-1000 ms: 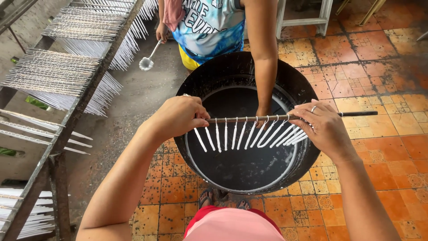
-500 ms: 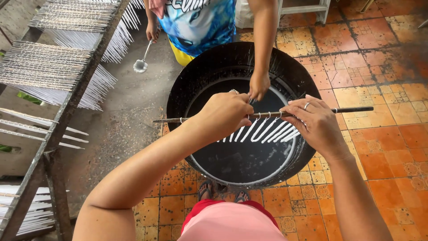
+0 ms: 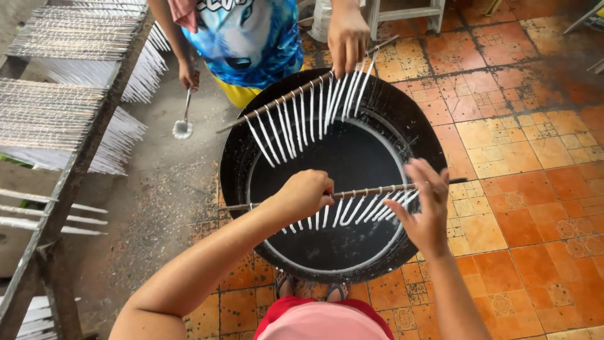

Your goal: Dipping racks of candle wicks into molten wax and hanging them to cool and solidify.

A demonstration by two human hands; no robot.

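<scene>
Fingers [image 3: 318, 189] of our left hand [image 3: 305, 194] curl shut around the thin dark rod strung with white wax tapers [image 3: 352, 192], held level at frame centre over the wide black metal basin [image 3: 421, 135]. Our right hand [image 3: 425, 211] touches the rod's other end, fingers spread, not closed. We judge the load light but fragile; soft tapers smear, so hold only bare rod ends. Both forearms reach forward from the lower frame. Another person's hand [image 3: 347, 34], upper centre, lifts a second taper rod [image 3: 302, 91].
</scene>
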